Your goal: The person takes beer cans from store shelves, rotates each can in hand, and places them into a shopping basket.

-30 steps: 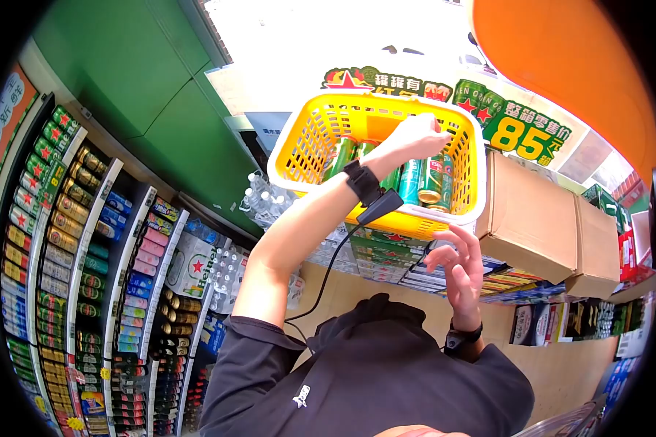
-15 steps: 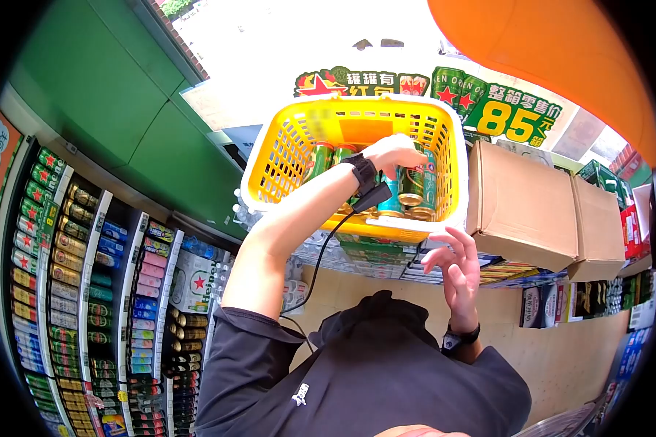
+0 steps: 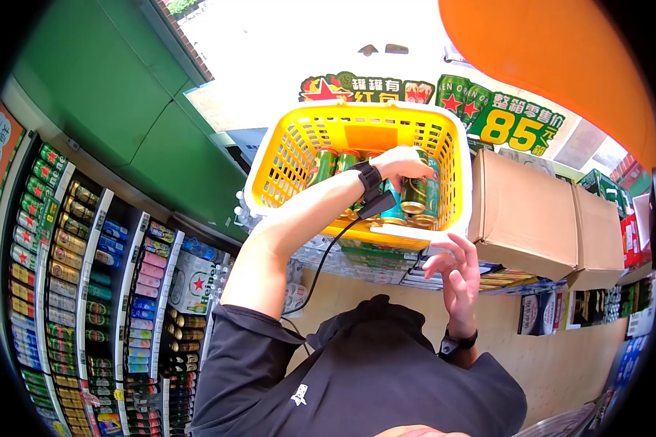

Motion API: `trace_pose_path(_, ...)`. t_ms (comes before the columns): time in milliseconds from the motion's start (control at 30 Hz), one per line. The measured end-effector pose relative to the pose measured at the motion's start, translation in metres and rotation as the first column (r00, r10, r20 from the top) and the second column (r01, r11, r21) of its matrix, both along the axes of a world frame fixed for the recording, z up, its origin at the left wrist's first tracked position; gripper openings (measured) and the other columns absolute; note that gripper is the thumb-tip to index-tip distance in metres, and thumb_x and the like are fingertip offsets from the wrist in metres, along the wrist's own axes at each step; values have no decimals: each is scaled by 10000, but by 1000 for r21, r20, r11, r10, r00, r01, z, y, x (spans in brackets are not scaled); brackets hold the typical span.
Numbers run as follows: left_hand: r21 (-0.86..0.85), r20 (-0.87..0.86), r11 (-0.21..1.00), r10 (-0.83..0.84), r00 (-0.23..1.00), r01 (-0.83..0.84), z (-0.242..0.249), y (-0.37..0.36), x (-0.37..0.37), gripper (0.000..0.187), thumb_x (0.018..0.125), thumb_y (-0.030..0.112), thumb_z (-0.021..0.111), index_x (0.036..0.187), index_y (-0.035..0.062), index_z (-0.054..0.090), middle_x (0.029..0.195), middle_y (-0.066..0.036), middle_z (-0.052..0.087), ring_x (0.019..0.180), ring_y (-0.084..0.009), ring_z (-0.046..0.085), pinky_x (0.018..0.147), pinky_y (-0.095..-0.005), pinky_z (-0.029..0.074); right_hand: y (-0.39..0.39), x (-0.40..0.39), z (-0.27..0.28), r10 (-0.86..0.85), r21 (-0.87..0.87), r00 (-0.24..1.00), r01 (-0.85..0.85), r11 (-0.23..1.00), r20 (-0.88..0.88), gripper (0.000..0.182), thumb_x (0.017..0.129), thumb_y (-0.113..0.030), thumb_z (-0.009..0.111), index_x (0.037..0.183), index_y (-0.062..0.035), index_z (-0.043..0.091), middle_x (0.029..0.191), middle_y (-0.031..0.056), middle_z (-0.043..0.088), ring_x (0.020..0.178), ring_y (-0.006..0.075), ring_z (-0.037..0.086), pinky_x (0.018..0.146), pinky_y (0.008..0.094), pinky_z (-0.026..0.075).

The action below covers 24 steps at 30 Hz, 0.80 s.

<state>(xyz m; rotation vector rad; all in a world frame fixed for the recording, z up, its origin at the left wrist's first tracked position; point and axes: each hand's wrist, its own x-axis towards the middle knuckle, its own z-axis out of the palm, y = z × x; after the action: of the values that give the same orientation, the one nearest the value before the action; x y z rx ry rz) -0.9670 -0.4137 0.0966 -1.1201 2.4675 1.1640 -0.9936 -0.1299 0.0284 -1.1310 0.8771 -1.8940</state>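
Item, your left hand (image 3: 404,162): reaching inside the basket, fingers curled over the upper part of a dark green can (image 3: 414,194); you cannot tell from this view whether it grips the can or only touches it.

Item, your right hand (image 3: 455,280): released and holding nothing, fingers parted and partly bent, just beside the near right corner of the basket; contact with the rim cannot be told.

Item, one yellow basket (image 3: 357,111): slotted walls, pale rim, in front of you, with several drinks cans lying in it. Green cans (image 3: 322,166) lie towards its left side; a teal can (image 3: 392,211) lies immediately left of the dark green one. Your left forearm crosses over the near left part of the rim.

Item, a black wristband (image 3: 368,175) on your left wrist, with a black cable (image 3: 319,280) trailing down towards your shirt (image 3: 386,364).

Item, a large cardboard box (image 3: 528,218): right of the basket, a smaller carton (image 3: 598,229) beyond it.

Item, a green sign (image 3: 517,125) reading 85, behind the large box.

Item, shelves (image 3: 103,291) of cans, at far left
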Motion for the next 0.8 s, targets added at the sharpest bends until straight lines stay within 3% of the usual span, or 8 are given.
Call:
trace_pose_path(233, -34, -26, 998, -57, 998, 56, 25, -6, 12, 492, 840, 428, 682, 1064, -3, 765, 997, -179, 750, 764, -293, 769, 662, -324, 637, -1, 7, 8, 49, 4, 999, -49, 999, -8, 678, 975, -352, 618, 1483, 17, 361, 1314, 225, 586, 942, 236, 672, 800, 355, 550)
trace_pose_path(467, 49, -309, 996, 83, 947, -71, 71, -20, 49, 514, 844, 438, 691, 1116, 3, 728, 1076, -146, 733, 800, -230, 760, 678, -306, 644, -7, 22, 17, 139, 5, 990, -139, 990, -4, 682, 980, -359, 622, 1482, 22, 362, 1322, 223, 583, 959, 240, 669, 814, 359, 543)
trace_pose_path(500, 51, -376, 998, 40, 926, -22, 74, -27, 58, 613, 830, 451, 715, 1159, -63, 666, 1059, -178, 721, 818, -229, 758, 670, -309, 644, -9, 25, 18, 169, 10, 986, -169, 986, 0, 678, 983, -354, 620, 1483, 23, 361, 1325, 223, 581, 965, 242, 668, 819, 360, 540)
trace_pose_path(600, 1, -411, 987, 148, 899, -162, 122, -1, 103, 806, 808, 491, 750, 1179, -189, 529, 1016, -229, 687, 829, -222, 743, 672, -309, 634, -16, 33, 21, 247, 10, 969, -247, 969, -13, 667, 987, -339, 615, 1485, 24, 359, 1334, 225, 573, 984, 248, 662, 830, 361, 536)
trace_pose_path(700, -15, -439, 971, 207, 874, -237, 147, 18, 146, 775, 811, 492, 752, 1174, -154, 525, 1002, -202, 677, 804, -207, 733, 666, -295, 616, -22, 46, 28, 326, 15, 945, -326, 945, -21, 651, 992, -327, 609, 1483, 23, 363, 1344, 230, 563, 1002, 257, 657, 841, 368, 535)
trace_pose_path(800, -14, -515, 954, 251, 820, -301, 141, 29, 185, 683, 828, 474, 755, 1189, -63, 535, 963, -128, 669, 774, -156, 704, 628, -268, 575, -32, 61, 35, 492, 17, 870, -492, 871, -31, 606, 1007, -301, 587, 1475, 22, 377, 1336, 224, 564, 1021, 257, 646, 865, 385, 528)
